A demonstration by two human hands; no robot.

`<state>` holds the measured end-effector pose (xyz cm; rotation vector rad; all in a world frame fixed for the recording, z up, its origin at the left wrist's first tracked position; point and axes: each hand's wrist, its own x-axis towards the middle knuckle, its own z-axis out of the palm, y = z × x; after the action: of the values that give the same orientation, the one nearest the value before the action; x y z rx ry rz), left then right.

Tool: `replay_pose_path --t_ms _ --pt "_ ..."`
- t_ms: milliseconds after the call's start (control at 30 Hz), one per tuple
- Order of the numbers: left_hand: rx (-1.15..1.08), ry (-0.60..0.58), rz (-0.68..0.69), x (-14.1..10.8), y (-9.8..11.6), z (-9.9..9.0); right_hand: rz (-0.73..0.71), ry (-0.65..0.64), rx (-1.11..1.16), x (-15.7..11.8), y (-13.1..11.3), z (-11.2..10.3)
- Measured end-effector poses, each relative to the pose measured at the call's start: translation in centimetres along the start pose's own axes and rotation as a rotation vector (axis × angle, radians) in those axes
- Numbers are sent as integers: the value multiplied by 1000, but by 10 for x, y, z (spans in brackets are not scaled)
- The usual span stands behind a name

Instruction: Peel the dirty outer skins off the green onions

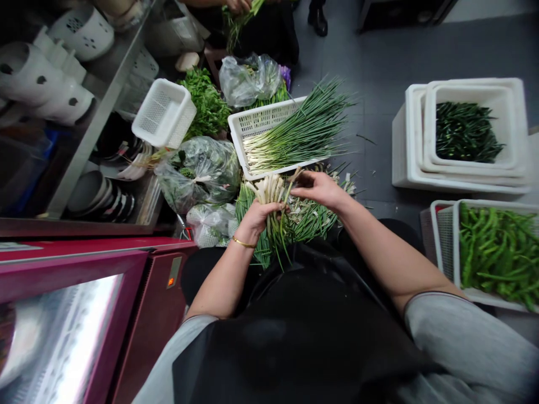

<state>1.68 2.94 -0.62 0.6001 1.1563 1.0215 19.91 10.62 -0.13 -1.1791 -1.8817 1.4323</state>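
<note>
Our left hand (257,216) is wrapped round a bunch of scallions (269,189) just short of a white crate (269,116) at twelve o'clock; whether our right hand (318,189) pinches a stalk, we cannot tell. Around us spreads grey tiled floor (379,62), with stacked white tubs (475,91) at two, metal shelving (96,118) at ten and a red cabinet (147,314) at eight.

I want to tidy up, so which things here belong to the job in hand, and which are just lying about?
In the job, it seems:
bunch of green onions, in your left hand
basket of green onions beyond
loose stalks beneath

Apparently lying about:
bagged greens
small white basket
dark green peppers
light green peppers
</note>
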Motion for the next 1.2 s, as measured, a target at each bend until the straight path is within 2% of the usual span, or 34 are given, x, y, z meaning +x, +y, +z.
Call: replay_pose_path --t_ms 33,100,200,267,333,433,500,600,667,700,767,833,867,933,1000,1033,1100,1200 --pt "10 -8 18 1 -2 0 -6 3 107 0 -2 7" --pt "26 -3 60 2 -5 -2 13 88 262 2 -6 15" --pt "54 22 96 5 -7 -4 74 166 393 2 -9 14" --pt "71 21 88 6 -8 -5 99 142 370 -1 -11 11" --pt "85 11 76 6 -8 -5 86 130 248 -5 -13 10" --pt "94 -11 76 5 -7 -3 31 205 185 -6 -15 6" --pt "84 -13 65 4 -7 -4 25 297 313 -3 -15 -4" --pt "75 6 26 2 -6 -7 27 510 526 6 -9 -31" --pt "68 3 2 0 -5 -11 16 592 503 9 -2 -48" --pt "61 -3 -7 -1 -4 -12 14 566 395 9 1 -52" --pt "46 -17 -22 -1 -3 -14 29 437 93 7 7 -52" --pt "38 -24 -28 -2 -2 -15 65 285 -185 3 9 -40" --pt "37 -26 -28 -2 -1 -14 69 215 -238 1 7 -32" --pt "42 -41 -21 -2 -1 -13 27 57 -176 -2 1 -15" --pt "54 -68 -15 -1 -2 -11 -41 -73 49 -3 -7 -1" --pt "57 -72 -5 -1 -2 -9 -55 -91 166 -2 -10 5" --pt "55 -42 51 1 -3 -7 -20 -51 296 0 -13 13" --pt "54 22 167 5 -5 -4 34 65 282 4 -11 20"
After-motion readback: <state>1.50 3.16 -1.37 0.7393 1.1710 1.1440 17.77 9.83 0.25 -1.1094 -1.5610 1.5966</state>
